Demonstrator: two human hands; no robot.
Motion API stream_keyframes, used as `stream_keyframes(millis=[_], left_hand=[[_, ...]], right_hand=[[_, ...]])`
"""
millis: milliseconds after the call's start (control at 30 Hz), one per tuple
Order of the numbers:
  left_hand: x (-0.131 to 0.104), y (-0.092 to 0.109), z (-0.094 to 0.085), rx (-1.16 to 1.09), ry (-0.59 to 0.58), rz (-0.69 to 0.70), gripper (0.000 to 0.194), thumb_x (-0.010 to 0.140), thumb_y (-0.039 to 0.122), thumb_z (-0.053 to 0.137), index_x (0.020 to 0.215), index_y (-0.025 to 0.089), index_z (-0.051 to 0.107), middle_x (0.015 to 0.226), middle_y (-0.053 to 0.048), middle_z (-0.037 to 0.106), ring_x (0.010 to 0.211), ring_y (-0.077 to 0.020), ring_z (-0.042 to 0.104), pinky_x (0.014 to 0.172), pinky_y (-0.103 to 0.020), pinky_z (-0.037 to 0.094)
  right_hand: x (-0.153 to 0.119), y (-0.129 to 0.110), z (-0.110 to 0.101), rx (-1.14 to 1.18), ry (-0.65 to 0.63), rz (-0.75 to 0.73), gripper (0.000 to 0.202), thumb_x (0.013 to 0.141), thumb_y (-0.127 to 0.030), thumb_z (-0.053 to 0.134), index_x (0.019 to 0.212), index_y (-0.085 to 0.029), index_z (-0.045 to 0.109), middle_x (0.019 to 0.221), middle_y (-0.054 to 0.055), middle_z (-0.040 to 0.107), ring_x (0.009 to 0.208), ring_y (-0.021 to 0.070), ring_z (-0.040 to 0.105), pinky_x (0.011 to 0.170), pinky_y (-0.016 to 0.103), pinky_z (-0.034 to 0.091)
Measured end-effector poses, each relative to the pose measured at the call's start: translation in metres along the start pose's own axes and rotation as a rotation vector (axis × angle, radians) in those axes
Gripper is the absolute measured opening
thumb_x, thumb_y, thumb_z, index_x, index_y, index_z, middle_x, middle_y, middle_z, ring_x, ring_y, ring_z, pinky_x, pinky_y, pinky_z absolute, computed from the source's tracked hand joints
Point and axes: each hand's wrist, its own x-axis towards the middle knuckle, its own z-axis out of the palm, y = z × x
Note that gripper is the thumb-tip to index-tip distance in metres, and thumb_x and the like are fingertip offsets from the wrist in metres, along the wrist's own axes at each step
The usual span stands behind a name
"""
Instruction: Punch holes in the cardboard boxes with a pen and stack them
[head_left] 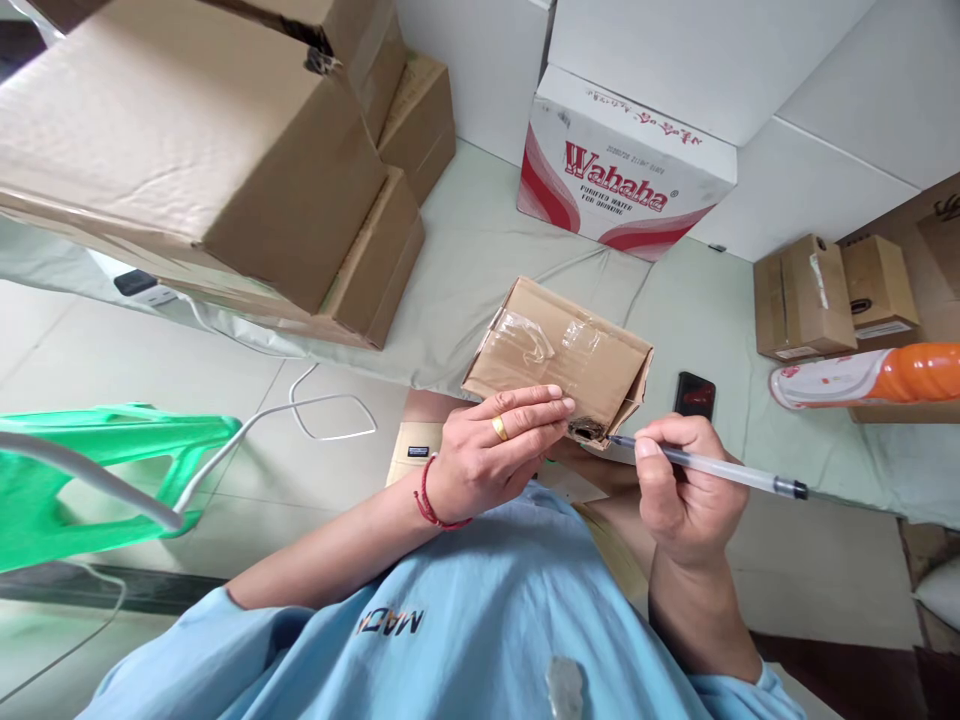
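A small brown cardboard box (577, 345) with clear tape on its top lies at the near edge of the covered table, tilted in my view. My left hand (506, 440) rests flat on its near side, fingers stretched out together, with a gold ring and a red cord bracelet. Pinched in my right hand (686, 490) is a pen (739, 472) with a clear barrel. Its tip meets the box's near right corner, beside a dark, scribbled-looking patch (587, 430). The box's right end flap stands slightly apart.
Large cardboard boxes (187, 130) are stacked at the left. A Wahaha water carton (622, 170) stands at the back. To the right are a black phone (695, 395), an orange bottle (870, 376) and small boxes (804, 300). A green stool (112, 470) and white cable (330, 398) are at the left.
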Motion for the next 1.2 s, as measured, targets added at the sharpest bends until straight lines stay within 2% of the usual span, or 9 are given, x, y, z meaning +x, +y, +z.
stream_keyframes(millis=[167,500,1200], left_hand=[[0.0,0.0,0.0,0.004,0.001,0.002,0.021,0.1,0.007,0.069,0.117,0.016,0.075,0.12,-0.007,0.085,0.125,-0.0212,0.079,0.109,-0.031,0.068],[-0.002,0.0,-0.001,-0.021,-0.006,-0.006,0.027,0.098,0.006,0.068,0.121,0.017,0.074,0.123,-0.007,0.084,0.129,-0.0208,0.077,0.112,-0.031,0.066],[-0.001,0.0,-0.001,-0.002,0.007,0.013,0.019,0.098,0.005,0.069,0.115,0.013,0.076,0.118,-0.009,0.085,0.124,-0.0222,0.079,0.109,-0.031,0.068]], right_hand=[[0.001,-0.002,0.0,-0.066,-0.003,-0.019,0.006,0.099,-0.024,0.065,0.093,-0.023,0.065,0.069,-0.005,0.061,0.049,0.0095,0.048,0.05,0.024,0.041],[0.002,-0.005,-0.001,-0.05,-0.043,-0.022,0.007,0.098,-0.02,0.065,0.091,-0.023,0.064,0.071,-0.006,0.063,0.05,0.0082,0.049,0.051,0.023,0.04],[0.004,-0.009,-0.003,-0.093,-0.041,-0.05,0.008,0.097,-0.019,0.064,0.09,-0.023,0.063,0.068,-0.007,0.061,0.048,0.0084,0.048,0.049,0.024,0.04]])
